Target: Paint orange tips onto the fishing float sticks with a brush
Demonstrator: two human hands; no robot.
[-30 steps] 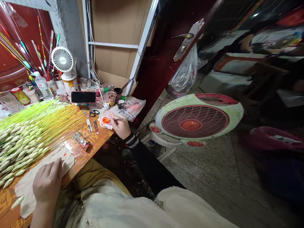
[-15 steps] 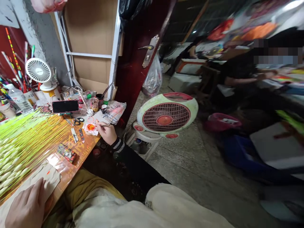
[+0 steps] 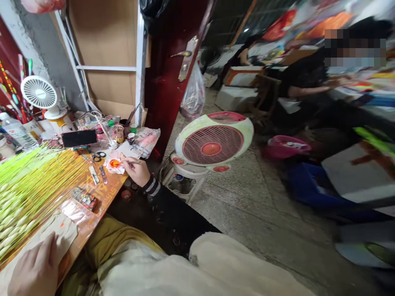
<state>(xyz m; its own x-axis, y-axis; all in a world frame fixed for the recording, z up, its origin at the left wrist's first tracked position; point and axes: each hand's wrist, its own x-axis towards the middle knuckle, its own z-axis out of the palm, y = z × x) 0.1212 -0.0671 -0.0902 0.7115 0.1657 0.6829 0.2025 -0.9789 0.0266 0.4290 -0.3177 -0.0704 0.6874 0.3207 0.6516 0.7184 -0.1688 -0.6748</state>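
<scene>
With twelve o'clock at the top of the view, a thin, slender brush (image 3: 131, 162) is pinched between the thumb and fingers of the right hand (image 3: 138, 170) and is pointed to about nine o'clock, at a small pool of bright orange paint (image 3: 114, 163) set on crumpled white paper (image 3: 121, 169). At eight o'clock from it, the left hand (image 3: 35, 267) is laid palm down, fingers extended and close together, on a flat beige cloth (image 3: 66, 230) marked with a small orange streak (image 3: 62, 224). Pale, spindle-shaped bodies with long yellow-green stems (image 3: 15, 201) are heaped at eleven o'clock from the left hand.

The orange-brown, lettered tabletop (image 3: 111, 189) is shared by black-handled scissors (image 3: 99, 156), a dark-screened phone (image 3: 79, 138) and a small white round fan (image 3: 39, 92), all toward ten o'clock from the right hand. A pale green box fan with a red grille (image 3: 212, 144) is seen between two and three o'clock, and a dark red door (image 3: 166, 82) at one.

At two o'clock, a seated person in dark clothing (image 3: 305, 78) is blurred, so what is handled there cannot be made out. The heap and the left wrist are cut off by the frame; whether the brush tip is touching the paint cannot be told.
</scene>
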